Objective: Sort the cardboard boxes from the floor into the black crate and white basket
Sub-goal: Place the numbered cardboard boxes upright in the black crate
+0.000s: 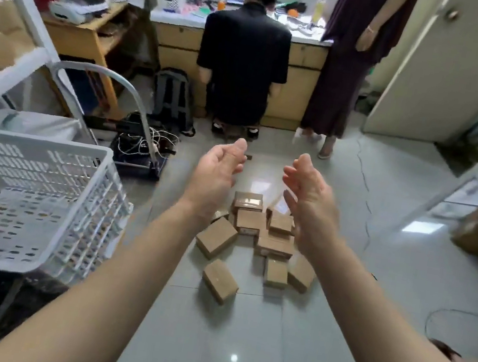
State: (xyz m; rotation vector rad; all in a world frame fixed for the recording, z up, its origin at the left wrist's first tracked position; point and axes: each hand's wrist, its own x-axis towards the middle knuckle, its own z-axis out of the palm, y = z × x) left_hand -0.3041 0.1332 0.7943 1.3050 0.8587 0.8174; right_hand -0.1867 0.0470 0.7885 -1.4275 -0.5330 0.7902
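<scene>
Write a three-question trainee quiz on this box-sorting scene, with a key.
1. True or false: the left hand already holds a cardboard box.
2. Where does the white basket sit relative to the pile of cardboard boxes? A) to the left of it B) to the right of it C) beyond it, by the counter
3. Fill in: the boxes lie on the tiled ____.

Key:
1. False; both the left hand and the right hand are open and empty, raised above the pile.
2. A.
3. Floor.
</scene>
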